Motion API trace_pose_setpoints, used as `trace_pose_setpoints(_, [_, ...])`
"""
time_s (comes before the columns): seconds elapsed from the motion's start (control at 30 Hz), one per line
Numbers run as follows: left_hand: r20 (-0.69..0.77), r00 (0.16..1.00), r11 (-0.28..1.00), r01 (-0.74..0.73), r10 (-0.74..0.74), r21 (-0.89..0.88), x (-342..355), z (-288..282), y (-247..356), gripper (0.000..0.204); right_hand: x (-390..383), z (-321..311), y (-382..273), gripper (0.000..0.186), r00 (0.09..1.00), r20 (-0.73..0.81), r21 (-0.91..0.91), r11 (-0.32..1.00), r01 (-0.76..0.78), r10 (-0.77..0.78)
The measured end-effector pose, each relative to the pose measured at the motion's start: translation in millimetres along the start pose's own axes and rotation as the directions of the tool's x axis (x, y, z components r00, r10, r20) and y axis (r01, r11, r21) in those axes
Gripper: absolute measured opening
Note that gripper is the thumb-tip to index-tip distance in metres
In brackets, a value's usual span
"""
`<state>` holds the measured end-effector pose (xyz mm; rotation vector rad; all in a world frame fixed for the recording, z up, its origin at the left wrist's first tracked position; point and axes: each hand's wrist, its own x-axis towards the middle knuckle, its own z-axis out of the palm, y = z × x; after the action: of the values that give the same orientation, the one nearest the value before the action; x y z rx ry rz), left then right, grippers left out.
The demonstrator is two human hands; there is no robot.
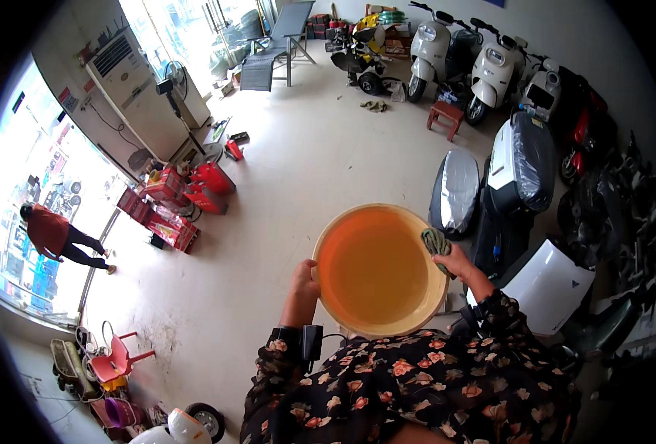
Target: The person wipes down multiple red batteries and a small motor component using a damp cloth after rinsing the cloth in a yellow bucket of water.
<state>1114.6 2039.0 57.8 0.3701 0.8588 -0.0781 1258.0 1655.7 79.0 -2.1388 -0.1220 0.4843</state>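
Note:
In front of my body I carry a round orange-yellow basin [343, 311] with a pale rim and what looks like water inside. My left hand [306, 278] is closed on the basin's left rim, thumb at the top edge. On the opposite side my right hand [457, 260] grips the rim and also holds a wet-looking green cloth [435, 241] against it. The fingers under the basin are hidden on both sides. A small black device is strapped at my left wrist.
Scooters [491, 74] line the back right wall. Close on my right stand a black-and-white scooter [542, 288] and a wrapped seat [457, 192]. A red stool [445, 118], a lounge chair [272, 55], red boxes [169, 226] and a small red chair [113, 362] stand around. A person [51, 233] walks at the left doorway.

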Motion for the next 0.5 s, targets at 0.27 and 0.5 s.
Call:
trace_pose_setpoints(0.27, [-0.021, 0.999, 0.978, 0.040, -0.037, 0.203, 95.9, 66.7, 118.1, 0.037, 98.5, 33.3, -65.6, 0.039, 0.990, -0.050, 0.181, 0.975, -0.124, 0.135])
trace_pose_setpoints(0.5, [-0.079, 0.995, 0.989, 0.076, -0.066, 0.125, 193.0, 130.4, 220.7, 0.044, 249.6, 45.0, -125.3, 0.039, 0.985, 0.008, 0.133, 0.976, -0.170, 0.171])
